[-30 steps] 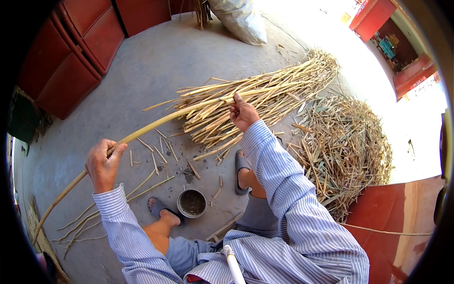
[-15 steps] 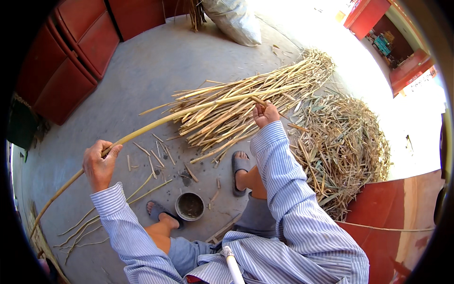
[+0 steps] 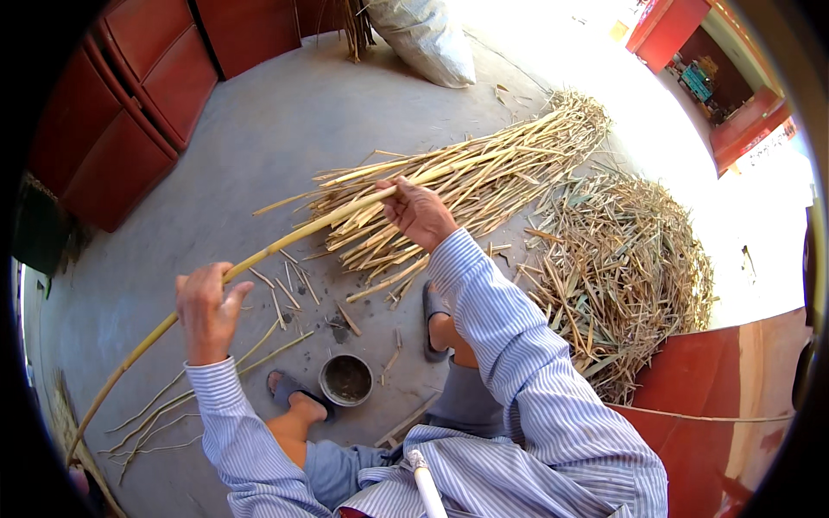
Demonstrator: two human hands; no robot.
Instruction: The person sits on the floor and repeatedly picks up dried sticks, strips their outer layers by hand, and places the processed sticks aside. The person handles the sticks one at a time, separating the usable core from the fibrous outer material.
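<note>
A long yellowish plant stalk (image 3: 294, 237) stretches slantwise across in front of me, its thin brown end bending down at the far left. My left hand (image 3: 210, 312) has its fingers curled round the lower part, with the thumb raised off it. Farther up and to the right, my right hand (image 3: 420, 216) pinches the stalk between thumb and fingers. A small brown bit shows at those fingertips; I cannot make out what it is. Beneath and beyond the right hand lies a bundle of similar stalks (image 3: 380, 259), spread on the grey floor.
Right of the bundle is a heap of dry leaf scraps (image 3: 622, 268). A small round pot (image 3: 346, 380) stands between my feet. Thin stems (image 3: 160, 419) and short stalk pieces (image 3: 350, 319) litter the floor. A white sack (image 3: 423, 43) and red panels (image 3: 129, 95) stand farther back.
My right hand has slid left along the stalk, closer to my left hand. The left hand has shifted slightly right, its thumb now lifted.
</note>
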